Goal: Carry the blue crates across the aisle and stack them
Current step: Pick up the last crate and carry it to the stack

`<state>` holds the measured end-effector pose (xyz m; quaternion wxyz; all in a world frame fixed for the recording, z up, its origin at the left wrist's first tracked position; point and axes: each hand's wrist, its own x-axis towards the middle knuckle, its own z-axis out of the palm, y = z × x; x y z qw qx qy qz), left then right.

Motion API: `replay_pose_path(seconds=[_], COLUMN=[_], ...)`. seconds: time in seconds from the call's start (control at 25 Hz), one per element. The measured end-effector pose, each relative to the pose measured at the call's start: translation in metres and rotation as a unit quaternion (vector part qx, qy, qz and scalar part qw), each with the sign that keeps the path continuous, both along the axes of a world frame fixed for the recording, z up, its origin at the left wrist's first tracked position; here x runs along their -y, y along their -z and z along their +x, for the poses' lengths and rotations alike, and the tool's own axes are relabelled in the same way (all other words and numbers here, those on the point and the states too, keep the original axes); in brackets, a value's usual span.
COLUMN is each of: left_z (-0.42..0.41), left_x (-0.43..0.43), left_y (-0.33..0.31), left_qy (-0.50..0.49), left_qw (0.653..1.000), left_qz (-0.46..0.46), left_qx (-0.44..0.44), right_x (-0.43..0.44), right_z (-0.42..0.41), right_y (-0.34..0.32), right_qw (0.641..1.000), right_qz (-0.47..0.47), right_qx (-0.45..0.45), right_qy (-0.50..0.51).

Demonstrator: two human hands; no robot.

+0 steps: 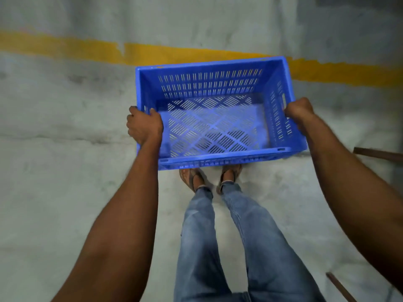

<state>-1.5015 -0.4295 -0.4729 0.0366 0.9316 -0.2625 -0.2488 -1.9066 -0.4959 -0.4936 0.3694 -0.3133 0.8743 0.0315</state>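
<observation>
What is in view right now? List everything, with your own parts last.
blue crate: one, blue, empty, held off the floor between both hands
floor: one, grey concrete, all around
painted line: one, yellow, across the floor beyond the crate
dark strips: two, brown, at the right edge; cannot tell what they are
jeans: one pair, blue, lower middle
sandals: two, brown, partly hidden under the crate's near edge
left hand: one, grips the crate's left rim
right hand: one, grips the crate's right wall
</observation>
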Motion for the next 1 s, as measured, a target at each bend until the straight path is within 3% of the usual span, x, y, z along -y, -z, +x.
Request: replay_pose_path(seconds=[0.24, 0.4, 0.52, 0.64, 0.84, 1.0], left_z=[0.053, 0.112, 0.131, 0.144, 0.204, 0.273], left_x=[-0.074, -0.135, -0.195, -0.248, -0.309, -0.367], left_y=[-0.154, -0.243, -0.282, -0.317, -0.362, -0.368], left_qy=[-0.002, -0.128, -0.242, -0.324, -0.389, -0.349], left_qw=[0.997, 0.992, 0.953, 0.906, 0.864, 0.918], left_qz=[0.012, 0.01, -0.1, -0.222, -0.275, -0.19], left_qx=[0.071, -0.015, -0.151, -0.158, -0.16, -0.003], right_x=[-0.018, -0.024, -0.021, -0.015, -0.029, -0.082], right_z=[0.049, 0.095, 0.13, 0.18, 0.296, 0.402], right_y=[-0.1, -0.192, -0.253, -0.303, -0.336, -0.338], right_qw=[0.992, 0.965, 0.932, 0.901, 0.902, 0.874], right_qz=[-0.005, -0.088, -0.052, -0.015, -0.071, -0.173], right_qx=[0.115, 0.245, 0.358, 0.42, 0.344, 0.169], right_qy=[-0.051, 0.006, -0.032, -0.103, -0.249, -0.421])
